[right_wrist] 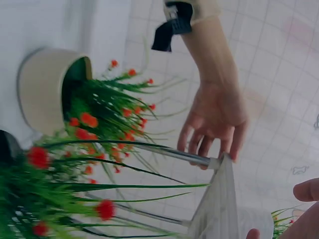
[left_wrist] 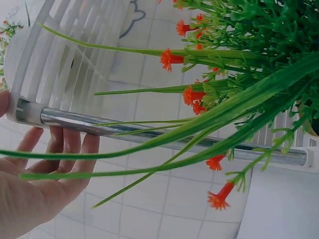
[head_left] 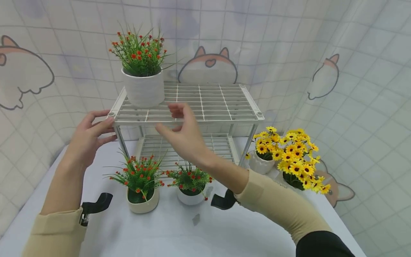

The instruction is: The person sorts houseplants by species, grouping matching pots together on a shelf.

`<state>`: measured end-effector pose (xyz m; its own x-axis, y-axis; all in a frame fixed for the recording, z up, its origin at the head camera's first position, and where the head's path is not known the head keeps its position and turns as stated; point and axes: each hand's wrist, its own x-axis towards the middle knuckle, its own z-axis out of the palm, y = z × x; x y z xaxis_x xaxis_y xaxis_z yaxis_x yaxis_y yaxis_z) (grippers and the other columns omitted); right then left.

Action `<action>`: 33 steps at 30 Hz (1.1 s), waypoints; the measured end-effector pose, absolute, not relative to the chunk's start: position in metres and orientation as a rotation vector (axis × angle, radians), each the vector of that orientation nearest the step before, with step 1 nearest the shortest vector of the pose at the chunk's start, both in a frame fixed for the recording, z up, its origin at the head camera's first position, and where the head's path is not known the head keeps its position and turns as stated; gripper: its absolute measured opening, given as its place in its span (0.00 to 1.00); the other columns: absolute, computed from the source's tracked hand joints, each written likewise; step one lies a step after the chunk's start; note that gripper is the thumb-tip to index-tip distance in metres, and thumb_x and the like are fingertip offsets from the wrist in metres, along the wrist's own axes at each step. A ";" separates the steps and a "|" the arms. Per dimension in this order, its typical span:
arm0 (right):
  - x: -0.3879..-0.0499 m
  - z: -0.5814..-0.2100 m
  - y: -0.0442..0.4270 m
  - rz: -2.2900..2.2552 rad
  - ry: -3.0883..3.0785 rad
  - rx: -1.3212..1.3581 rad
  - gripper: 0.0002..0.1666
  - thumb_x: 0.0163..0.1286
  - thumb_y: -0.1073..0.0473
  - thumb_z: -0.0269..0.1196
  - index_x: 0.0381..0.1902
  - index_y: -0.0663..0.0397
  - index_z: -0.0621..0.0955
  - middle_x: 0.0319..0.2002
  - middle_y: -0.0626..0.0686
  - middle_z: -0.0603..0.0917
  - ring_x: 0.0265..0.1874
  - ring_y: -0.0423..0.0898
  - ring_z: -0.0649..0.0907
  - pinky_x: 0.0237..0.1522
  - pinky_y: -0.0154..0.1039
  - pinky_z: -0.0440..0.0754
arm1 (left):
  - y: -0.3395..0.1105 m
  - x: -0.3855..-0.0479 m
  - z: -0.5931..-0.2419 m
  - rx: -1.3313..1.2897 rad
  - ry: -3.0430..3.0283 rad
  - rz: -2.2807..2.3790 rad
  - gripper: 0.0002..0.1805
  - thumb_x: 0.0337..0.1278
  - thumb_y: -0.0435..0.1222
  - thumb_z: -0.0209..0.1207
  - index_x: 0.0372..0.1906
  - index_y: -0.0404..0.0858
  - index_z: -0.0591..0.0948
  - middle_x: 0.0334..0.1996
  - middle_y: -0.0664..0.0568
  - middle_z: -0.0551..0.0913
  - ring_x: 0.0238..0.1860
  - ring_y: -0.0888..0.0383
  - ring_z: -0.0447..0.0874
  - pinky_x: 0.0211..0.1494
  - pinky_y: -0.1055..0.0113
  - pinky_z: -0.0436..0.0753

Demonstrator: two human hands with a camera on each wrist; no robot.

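My left hand [head_left: 88, 137] holds the front left corner of a two-tier white wire shelf rack [head_left: 253, 106]. In the left wrist view its thumb lies at the corner and its fingers are beside the chrome post [left_wrist: 119, 128]. My right hand [head_left: 186, 134] is above the rack's front edge, fingers loosely bent and holding nothing. Just left of it, a white pot [head_left: 144, 89] with red-flowered greenery stands on the top tier's left side. In the right wrist view, my left hand [right_wrist: 217, 117] is at the rack corner.
A cream pot [head_left: 144, 205] and a smaller white pot [head_left: 190, 198], both with red flowers, stand before the rack on the white table [head_left: 160, 237]. Yellow flowers [head_left: 297, 160] fill two pots at the right. A patterned curtain [head_left: 273, 43] hangs behind.
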<state>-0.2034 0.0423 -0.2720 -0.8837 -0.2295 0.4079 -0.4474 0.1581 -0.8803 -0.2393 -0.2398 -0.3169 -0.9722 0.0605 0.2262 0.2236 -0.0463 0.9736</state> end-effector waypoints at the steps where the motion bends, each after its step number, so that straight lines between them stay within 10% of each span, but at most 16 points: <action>1: -0.200 -0.276 0.047 1.814 -2.242 0.685 0.31 0.72 0.60 0.67 0.68 0.57 0.68 0.63 0.49 0.71 0.61 0.45 0.71 0.58 0.44 0.77 | -0.240 -0.239 -0.317 -0.309 -2.081 -2.174 0.18 0.75 0.39 0.59 0.63 0.49 0.72 0.52 0.53 0.77 0.50 0.56 0.77 0.45 0.74 0.83; 18: -0.143 -0.368 0.139 2.011 -2.148 0.510 0.15 0.72 0.72 0.61 0.52 0.64 0.70 0.50 0.60 0.71 0.50 0.55 0.75 0.43 0.33 0.79 | -0.239 -0.239 -0.315 -0.234 -2.185 -2.038 0.24 0.75 0.45 0.59 0.68 0.45 0.69 0.52 0.54 0.77 0.50 0.56 0.78 0.46 0.76 0.82; 33: -0.133 -0.446 0.135 2.223 -2.311 -0.309 0.40 0.64 0.70 0.69 0.66 0.62 0.59 0.65 0.63 0.62 0.63 0.59 0.67 0.52 0.48 0.76 | -0.236 -0.238 -0.314 -0.166 -2.232 -1.972 0.27 0.75 0.48 0.59 0.70 0.44 0.67 0.51 0.57 0.79 0.51 0.56 0.79 0.47 0.76 0.82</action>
